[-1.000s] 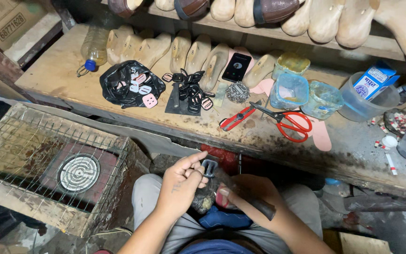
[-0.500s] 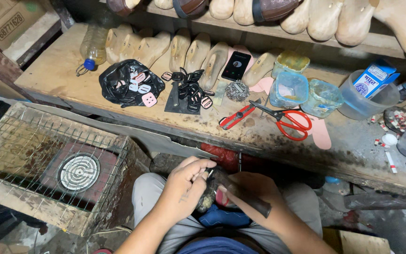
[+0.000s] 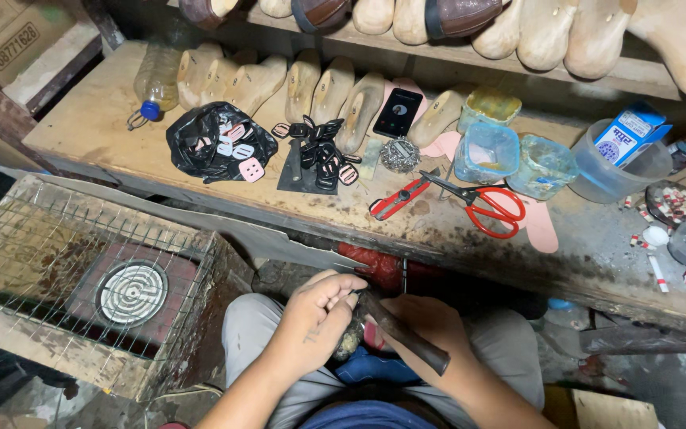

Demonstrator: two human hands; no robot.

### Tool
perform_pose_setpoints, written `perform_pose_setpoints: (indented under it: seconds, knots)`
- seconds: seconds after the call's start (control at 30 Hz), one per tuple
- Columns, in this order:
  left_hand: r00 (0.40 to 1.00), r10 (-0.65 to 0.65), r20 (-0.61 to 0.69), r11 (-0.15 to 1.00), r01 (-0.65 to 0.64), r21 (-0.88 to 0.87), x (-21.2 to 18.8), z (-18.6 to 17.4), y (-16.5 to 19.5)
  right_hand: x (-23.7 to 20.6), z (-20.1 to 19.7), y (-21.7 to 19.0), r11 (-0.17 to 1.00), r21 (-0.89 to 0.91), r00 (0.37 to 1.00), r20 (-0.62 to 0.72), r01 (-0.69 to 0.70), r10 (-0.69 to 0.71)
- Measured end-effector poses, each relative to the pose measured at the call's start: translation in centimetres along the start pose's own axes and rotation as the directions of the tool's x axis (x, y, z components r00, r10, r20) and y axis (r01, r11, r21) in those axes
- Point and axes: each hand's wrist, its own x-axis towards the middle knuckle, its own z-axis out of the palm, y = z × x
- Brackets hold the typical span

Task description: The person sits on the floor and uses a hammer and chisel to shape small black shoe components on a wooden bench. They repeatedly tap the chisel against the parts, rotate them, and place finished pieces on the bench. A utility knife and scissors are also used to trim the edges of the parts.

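Small dark workpiece sits over the lap, pinched shut under left hand to steady it. Right hand clamps a dark wooden-handled tool, tip pressed there. Red-handled scissors lie on the wooden bench beyond.

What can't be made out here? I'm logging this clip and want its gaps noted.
Head view only:
- Small piece under the left hand: covered by its curled fingers.
- Head of the dark-handled tool in the right hand: hidden behind the left hand.
- Contents of the crumpled black plastic bag: only a few pale pieces show.
- Pale wooden shoe lasts on the shelf: cut by the top edge.
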Motion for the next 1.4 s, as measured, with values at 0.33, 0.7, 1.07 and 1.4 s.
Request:
perform_pose_setpoints:
  seconds: [0.33,0.7,1.07,1.4]
  knots:
    - [0.974,-0.056,-0.218,0.997,0.067,0.045,-0.3,0.7,-2.0,-0.3,0.5,-0.4,0.979,-0.112,0.982,-0.051,0.173,-0.180]
    - [0.989,0.025,-0.143,1.000,-0.024,0.009,-0.5,1.0,-0.7,0.1,0.9,0.2,0.990,0.108,0.994,0.058,-0.094,0.088]
    - [0.943,-0.208,-0.261,0.968,0.161,-0.191,0.2,1.0,-3.5,-0.4,0.7,1.5,0.991,-0.133,0.996,0.084,0.025,-0.014]
    - [0.975,-0.089,-0.205,0.962,0.031,-0.272,-0.8,0.7,-0.4,-0.3,0.0,4.5,0.632,0.582,0.788,0.024,-0.512,0.615]
